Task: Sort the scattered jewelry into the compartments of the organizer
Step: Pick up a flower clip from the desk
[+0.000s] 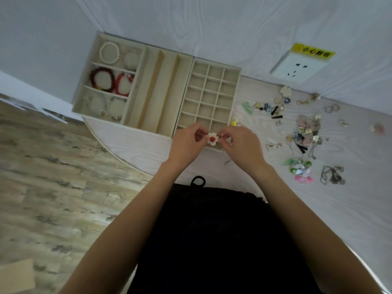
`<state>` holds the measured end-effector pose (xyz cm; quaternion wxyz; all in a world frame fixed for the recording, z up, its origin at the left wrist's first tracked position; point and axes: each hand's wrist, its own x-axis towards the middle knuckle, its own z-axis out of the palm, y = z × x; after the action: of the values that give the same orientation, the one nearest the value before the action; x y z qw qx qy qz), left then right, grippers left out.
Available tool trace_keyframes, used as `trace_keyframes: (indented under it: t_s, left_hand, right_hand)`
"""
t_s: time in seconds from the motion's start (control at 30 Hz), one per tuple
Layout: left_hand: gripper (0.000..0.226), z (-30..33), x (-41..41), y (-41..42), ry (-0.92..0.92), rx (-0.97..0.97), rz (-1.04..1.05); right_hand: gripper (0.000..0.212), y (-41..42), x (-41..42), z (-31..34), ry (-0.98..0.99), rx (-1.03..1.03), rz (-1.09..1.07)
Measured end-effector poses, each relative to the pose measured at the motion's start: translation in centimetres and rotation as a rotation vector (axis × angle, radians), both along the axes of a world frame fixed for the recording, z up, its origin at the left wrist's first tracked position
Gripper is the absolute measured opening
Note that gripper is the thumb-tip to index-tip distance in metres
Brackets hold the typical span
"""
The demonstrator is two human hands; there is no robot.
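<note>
White flower piece [212, 138] half hidden between fingers [201, 132]

Both hands, the left hand [186, 143] and right hand [244, 145], block the near edge of the grid tray [237, 92]; its far little boxes are open from above; the scattered jewelry [305, 132] crowds the table [350, 198] on the right; the near table strip is bare; the wall [233, 28] closes the back.
</note>
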<state>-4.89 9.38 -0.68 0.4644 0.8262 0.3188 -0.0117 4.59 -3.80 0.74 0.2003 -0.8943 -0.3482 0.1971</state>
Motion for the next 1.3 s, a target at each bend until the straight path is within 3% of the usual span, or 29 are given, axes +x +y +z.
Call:
trace_keyframes:
  t_s: [0.13,0.23,0.47,0.63,0.77,0.97,1.3]
  left_hand:
    - [0.009,-0.2,-0.1,-0.4,0.005,0.125,-0.066]
    - [0.014,-0.6,-0.3,-0.6,-0.035,0.33,-0.156]
    - [0.016,-1.4,-1.8,0.2,-0.232,0.644,-0.351]
    - [0.032,-1.4,-2.3,0.3,-0.182,0.795,-0.54]
    - [0.031,-1.1,-1.8,0.2,-0.152,0.897,-0.64]
    - [0.035,-0.8,-1.3,0.7,-0.154,0.953,-0.745]
    - [0.036,-0.7,-0.9,1.1,-0.202,0.887,-0.759]
  right_hand:
    - [0.015,0.3,-0.1,0.1,-0.117,-0.045,0.09]
    - [0.022,0.4,0.0,0.1,-0.16,-0.044,0.142]
    - [0.018,-2.0,1.6,0.9,-0.154,0.068,-0.008]
    - [0.009,-1.5,0.3,0.3,-0.189,0.084,0.116]
    - [0.009,-0.7,-0.6,-0.5,-0.237,0.018,0.152]
    - [0.022,0.8,-0.4,-0.1,-0.211,-0.201,0.144]
    - [0.016,1.9,-0.8,0.4,-0.077,-0.227,-0.038]
